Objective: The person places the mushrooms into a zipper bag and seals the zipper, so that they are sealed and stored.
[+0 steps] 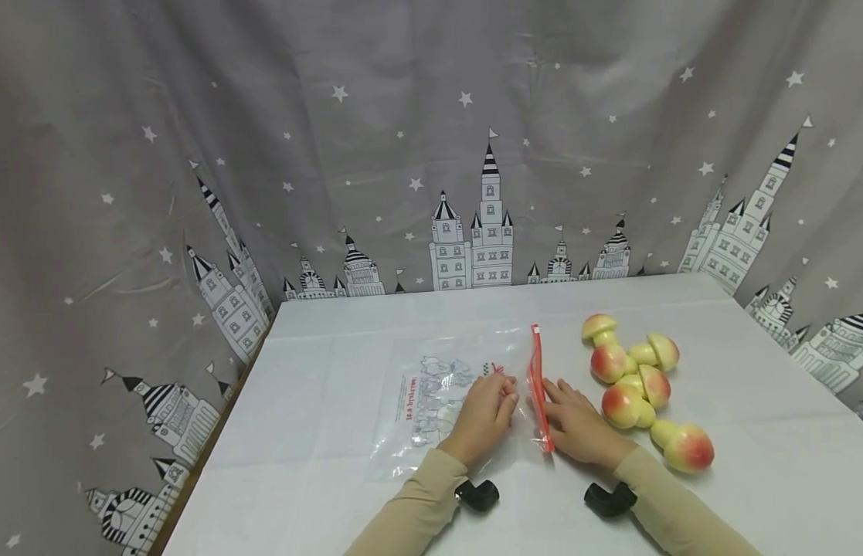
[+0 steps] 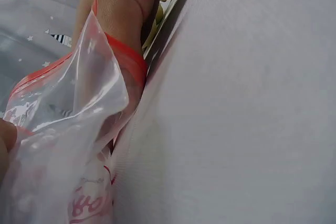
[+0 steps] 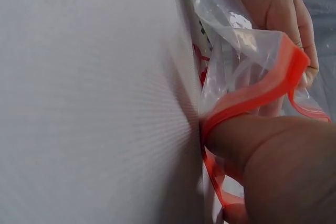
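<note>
A clear plastic zip bag (image 1: 396, 432) with a red zip strip (image 1: 537, 371) lies on the white table, its mouth toward the right. Red lettering and grey drawings mark its face. My left hand (image 1: 481, 413) has its fingers curled and pinches the bag's upper layer near the mouth; in the right wrist view the left hand (image 3: 286, 19) holds that layer raised. At the mouth is my right hand (image 1: 580, 425). Its thumb (image 3: 231, 140) reaches past the red strip into the gap, and its other fingers are partly hidden.
Several toy mushrooms (image 1: 621, 405) with yellow stems and red-yellow caps lie in a cluster right of the right hand. One mushroom (image 1: 688, 448) lies nearest the right forearm. A grey curtain (image 1: 375, 154) with castles and stars hangs behind and left of the table (image 1: 299, 409).
</note>
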### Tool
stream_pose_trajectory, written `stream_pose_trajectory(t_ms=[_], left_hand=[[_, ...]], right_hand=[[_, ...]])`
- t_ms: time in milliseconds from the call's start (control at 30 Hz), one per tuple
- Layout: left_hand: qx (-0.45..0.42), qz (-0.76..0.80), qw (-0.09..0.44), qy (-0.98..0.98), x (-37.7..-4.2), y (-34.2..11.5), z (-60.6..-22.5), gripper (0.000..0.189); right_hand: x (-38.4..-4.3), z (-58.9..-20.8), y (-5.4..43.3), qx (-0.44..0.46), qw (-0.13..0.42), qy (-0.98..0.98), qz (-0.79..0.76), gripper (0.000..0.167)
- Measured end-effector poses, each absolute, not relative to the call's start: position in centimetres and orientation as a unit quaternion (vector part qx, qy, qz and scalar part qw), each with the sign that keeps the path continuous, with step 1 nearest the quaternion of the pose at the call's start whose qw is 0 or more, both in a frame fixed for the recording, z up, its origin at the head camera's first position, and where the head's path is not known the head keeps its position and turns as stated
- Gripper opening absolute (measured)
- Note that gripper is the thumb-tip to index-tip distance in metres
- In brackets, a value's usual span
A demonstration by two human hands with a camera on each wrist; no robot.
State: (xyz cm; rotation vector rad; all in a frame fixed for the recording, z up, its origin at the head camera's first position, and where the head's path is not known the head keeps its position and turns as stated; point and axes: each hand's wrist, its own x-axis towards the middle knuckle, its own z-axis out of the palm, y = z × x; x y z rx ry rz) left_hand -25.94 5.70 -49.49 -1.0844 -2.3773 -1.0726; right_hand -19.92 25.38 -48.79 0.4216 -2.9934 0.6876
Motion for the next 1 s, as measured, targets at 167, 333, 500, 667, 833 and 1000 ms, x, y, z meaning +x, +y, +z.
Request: stream_pose_trajectory(t_ms=[167,333,500,667,833,1000], left_hand=[[-0.371,-0.381,0.159,-0.831,-25.7,5.8,-49.5,0.005],[-0.389,-0.380,0.183,-0.819,-25.5,5.9,-49.6,0.004],[-0.400,-0.377,0.185,-0.815,-25.4,5.9,-49.7,0.007],[-0.387,-0.394,0.151,-0.820,-25.5,5.4,-49.7,0.022],[-0.385,-0.392,0.137,-0.824,-25.7,4.8,-49.9,0.038],[-0.379,-0.393,0.152,-0.824,-25.8,4.6,-50.0,0.034]], right_hand=[[-19.9,-49.0,25.5,0.143,0.037,-0.962,0.231,0.044],[-19.9,-49.3,25.6,0.193,0.086,-0.944,0.254,0.040],[-20.1,-49.6,25.7,0.273,0.120,-0.921,0.250,0.050],[-20.3,-49.6,25.8,0.293,0.123,-0.918,0.238,0.064],[-20.1,-49.3,25.8,0.274,0.091,-0.927,0.240,0.073],[-19.8,-49.0,25.7,0.260,0.072,-0.933,0.240,0.070]])
